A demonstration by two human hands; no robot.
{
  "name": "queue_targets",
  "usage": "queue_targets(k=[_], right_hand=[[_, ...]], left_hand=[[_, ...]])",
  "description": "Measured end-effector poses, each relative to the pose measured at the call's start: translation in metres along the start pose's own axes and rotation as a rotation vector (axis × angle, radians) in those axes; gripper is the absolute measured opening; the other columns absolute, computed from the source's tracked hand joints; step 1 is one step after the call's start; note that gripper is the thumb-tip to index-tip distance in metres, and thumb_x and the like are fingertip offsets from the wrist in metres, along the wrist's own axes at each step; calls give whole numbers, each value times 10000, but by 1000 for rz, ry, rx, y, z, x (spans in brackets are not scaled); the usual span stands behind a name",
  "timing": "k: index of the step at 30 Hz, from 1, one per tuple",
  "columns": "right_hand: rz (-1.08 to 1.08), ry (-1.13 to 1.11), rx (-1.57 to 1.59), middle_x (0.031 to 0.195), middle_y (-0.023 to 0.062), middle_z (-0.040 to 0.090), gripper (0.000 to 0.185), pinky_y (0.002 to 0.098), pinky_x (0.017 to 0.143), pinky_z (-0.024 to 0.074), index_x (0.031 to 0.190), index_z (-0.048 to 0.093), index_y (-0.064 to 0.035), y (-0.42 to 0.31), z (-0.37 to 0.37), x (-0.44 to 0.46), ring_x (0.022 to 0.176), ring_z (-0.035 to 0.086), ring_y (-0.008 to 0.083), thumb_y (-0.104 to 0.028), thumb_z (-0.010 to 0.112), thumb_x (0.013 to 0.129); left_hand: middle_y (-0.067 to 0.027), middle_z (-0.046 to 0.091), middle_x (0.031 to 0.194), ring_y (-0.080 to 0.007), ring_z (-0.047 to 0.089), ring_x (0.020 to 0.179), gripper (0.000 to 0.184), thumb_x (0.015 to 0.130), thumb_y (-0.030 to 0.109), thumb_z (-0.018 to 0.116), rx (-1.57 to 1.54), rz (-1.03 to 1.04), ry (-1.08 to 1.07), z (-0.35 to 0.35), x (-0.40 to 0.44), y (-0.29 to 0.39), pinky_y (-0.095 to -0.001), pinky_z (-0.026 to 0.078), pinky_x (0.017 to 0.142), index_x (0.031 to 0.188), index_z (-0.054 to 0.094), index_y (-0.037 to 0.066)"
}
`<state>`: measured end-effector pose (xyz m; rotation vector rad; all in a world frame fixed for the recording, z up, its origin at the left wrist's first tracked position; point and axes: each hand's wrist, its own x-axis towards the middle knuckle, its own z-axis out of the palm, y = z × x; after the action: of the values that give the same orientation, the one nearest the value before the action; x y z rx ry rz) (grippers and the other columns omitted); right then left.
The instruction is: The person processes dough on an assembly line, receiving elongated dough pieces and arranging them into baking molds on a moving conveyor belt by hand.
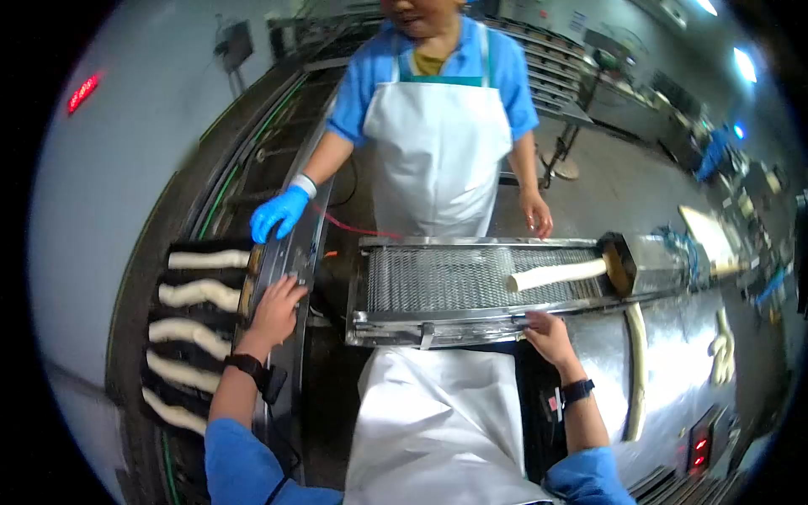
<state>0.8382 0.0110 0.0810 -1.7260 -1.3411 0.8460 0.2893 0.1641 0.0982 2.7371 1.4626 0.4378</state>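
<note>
With both bare hands away from the dough, the moment reads as a pause at the moving-line equipment, a judgement from the hands' places. On a clock face laid over the view, a pale dough strip [555,277] lies at three o'clock on a mesh conveyor [438,282], its right end at the mouth of a metal housing [661,261]. Taking hold of this soft-looking piece would call for a freed right hand and light, even support along its length.

The left hand [276,313], at eight o'clock, is open, fingers loosely spread on a metal rail [295,244], with no dough in it. The right hand [549,337], at four o'clock, has its fingers partly curled at the near side of the conveyor; whether they grip its edge, I cannot tell. It is just below the dough strip, apart from it.

Toward eight and nine o'clock, five more strips [200,293] lie in a spaced row on dark trays, beside the left hand. At four o'clock, a long strip [637,370] rests on a steel table [677,337].

At twelve o'clock, a co-worker [442,126] in a white apron faces the conveyor, one blue-gloved hand [282,215] at the rail.
</note>
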Motion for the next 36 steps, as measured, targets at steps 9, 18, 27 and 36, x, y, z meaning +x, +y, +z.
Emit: queue_targets(k=[9, 18, 27, 36], right_hand=[[-372, 165, -802, 1122, 127, 597, 386, 431, 927, 447, 1108, 593, -47, -47, 46, 70, 1125, 536, 333, -115, 680, 737], [-249, 153, -1015, 995, 43, 627, 221, 442, 769, 466, 961, 631, -144, -56, 97, 90, 1035, 538, 251, -118, 665, 745], [61, 790, 879, 984, 68, 585, 420, 366, 745, 568, 1049, 529, -97, 29, -75, -60, 875, 613, 209, 63, 647, 679], [595, 1285, -984, 1068, 150, 565, 257, 438, 950, 387, 940, 629, -46, 47, -74, -190, 1055, 498, 334, -77, 654, 686]], left_hand=[[-204, 452, 1375, -364, 325, 1357, 384, 714, 40, 597, 35, -249, -1, 11, -8, 15, -433, 310, 1113, 1095, 612, -3], [-216, 465, 1346, -360, 344, 1343, 338, 711, 53, 601, -18, -284, 35, 10, -7, 5, -425, 319, 1104, 1041, 598, -14], [-202, 482, 1326, -355, 334, 1346, 315, 692, 47, 604, 16, -287, -24, 9, -8, 2, -423, 300, 1116, 1003, 601, -6], [-194, 484, 1325, -344, 304, 1370, 271, 709, 0, 614, 87, -251, -57, 12, -9, -6, -430, 297, 1118, 977, 582, -24]])
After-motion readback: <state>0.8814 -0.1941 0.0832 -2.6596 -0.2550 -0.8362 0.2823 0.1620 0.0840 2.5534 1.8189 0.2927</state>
